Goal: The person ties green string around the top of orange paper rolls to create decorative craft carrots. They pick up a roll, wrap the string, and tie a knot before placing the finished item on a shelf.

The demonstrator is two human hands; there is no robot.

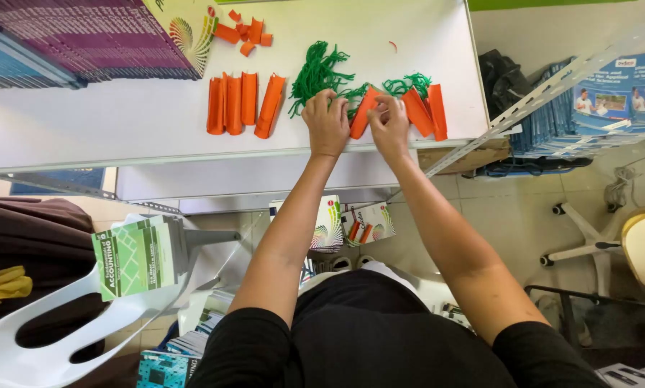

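Two hands are meeting over one orange paper carrot (360, 115) near the front edge of the white worktop (121, 115): the left hand (325, 123) and the right hand (389, 126) are both pinching it, fingers closed on the folded paper and its green yarn top (353, 92). Finished carrots (427, 109) are lying just beside the right hand, plain orange rolls (243, 102) farther left. Pressing too hard could be crushing the fold, and a tug could be pulling the yarn loose.
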